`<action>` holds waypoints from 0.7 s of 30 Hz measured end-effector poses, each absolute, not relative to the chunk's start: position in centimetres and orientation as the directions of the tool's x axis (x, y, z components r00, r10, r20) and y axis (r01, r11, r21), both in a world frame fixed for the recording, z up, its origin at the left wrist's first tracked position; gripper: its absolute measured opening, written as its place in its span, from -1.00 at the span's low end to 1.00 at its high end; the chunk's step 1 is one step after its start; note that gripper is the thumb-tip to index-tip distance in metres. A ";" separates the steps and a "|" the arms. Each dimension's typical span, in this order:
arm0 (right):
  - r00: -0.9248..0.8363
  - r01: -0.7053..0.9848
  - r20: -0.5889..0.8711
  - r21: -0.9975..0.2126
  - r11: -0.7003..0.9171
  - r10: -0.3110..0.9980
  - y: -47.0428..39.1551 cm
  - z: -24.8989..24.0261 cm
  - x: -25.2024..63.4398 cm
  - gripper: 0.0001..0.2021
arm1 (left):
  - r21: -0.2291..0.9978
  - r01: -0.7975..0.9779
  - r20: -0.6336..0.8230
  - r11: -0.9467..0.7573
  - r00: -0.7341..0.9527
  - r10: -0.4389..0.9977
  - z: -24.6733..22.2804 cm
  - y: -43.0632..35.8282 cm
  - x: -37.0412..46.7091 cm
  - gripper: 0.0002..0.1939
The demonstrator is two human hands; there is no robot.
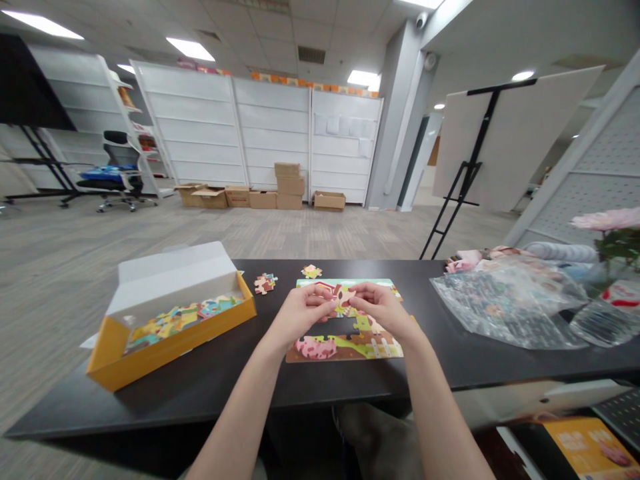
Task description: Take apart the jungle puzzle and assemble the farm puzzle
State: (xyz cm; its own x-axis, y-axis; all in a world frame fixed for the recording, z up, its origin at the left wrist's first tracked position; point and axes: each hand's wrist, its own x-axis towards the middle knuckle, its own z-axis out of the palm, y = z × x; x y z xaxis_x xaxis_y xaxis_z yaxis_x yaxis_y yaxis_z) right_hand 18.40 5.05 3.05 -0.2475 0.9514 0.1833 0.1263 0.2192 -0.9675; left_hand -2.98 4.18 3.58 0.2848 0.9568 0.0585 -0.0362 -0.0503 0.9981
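A jigsaw puzzle piece (344,297) with a cream and brown picture is pinched between my two hands, just above the puzzle. My left hand (304,311) is closed on its left side, thumb and fingers together. On the other side my right hand (384,309) grips it with thumb and fingertips. Beneath lies a partly joined jigsaw puzzle (345,349), with a pink spotted shape and a white fence along its near edge. My hands hide part of its middle. Beyond my left hand are a brown loose piece (265,283) and a yellowish loose piece (311,271).
On the left of the black table (200,387) stands an open yellow box (175,350) holding several puzzle pieces. Crumpled clear plastic (510,303) covers the right side, near a pink flower (607,219). Cardboard boxes (289,187) stand by the far shelves.
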 end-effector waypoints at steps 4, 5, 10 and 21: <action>-0.163 0.146 0.191 -0.966 0.215 0.968 5.4 2.9 18.4 -0.56 | 0.999 -0.030 0.045 -0.037 0.311 0.949 3.8 4.1 -2.7 -0.50; -0.148 0.145 0.200 -0.964 0.221 0.969 5.4 2.9 18.3 -0.56 | 0.999 -0.023 0.046 -0.041 0.322 0.946 3.9 4.0 -2.6 -0.45; -0.162 0.149 0.212 -0.960 0.236 0.964 5.7 2.8 18.0 -0.62 | 0.997 -0.015 0.077 -0.077 0.397 0.914 4.0 3.8 -2.6 -0.38; -0.236 0.289 0.225 -0.913 0.289 0.945 6.4 2.2 18.7 -0.65 | 0.998 0.049 0.017 -0.039 0.387 0.922 2.8 4.1 -2.9 -0.57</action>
